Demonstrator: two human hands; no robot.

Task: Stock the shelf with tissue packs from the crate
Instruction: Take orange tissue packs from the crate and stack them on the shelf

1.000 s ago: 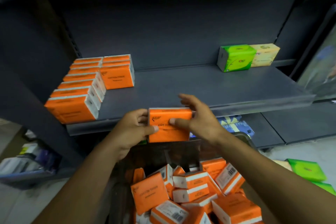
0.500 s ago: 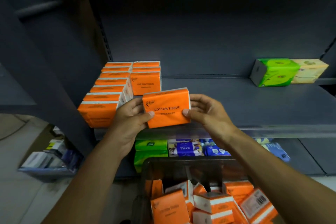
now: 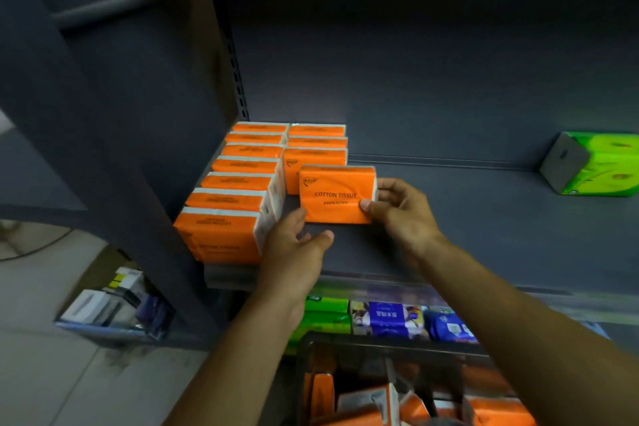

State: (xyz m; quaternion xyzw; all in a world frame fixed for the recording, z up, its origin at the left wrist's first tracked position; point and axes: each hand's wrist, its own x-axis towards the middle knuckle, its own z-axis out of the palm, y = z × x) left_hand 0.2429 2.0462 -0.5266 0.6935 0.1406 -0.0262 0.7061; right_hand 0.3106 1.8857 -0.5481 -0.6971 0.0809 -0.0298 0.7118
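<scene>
We are moving orange cotton tissue pack up from over crate at frame bottom onto shelf; it is now standing centre frame, fronting second orange row. Right hand pinching pack's right end. Left hand letting go, fingers relaxed by lower-left corner. Placement nearly finishing.

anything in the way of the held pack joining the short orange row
Nothing visible: the pack in the right hand is just in front of the short row, only bare shelf below it.
</scene>
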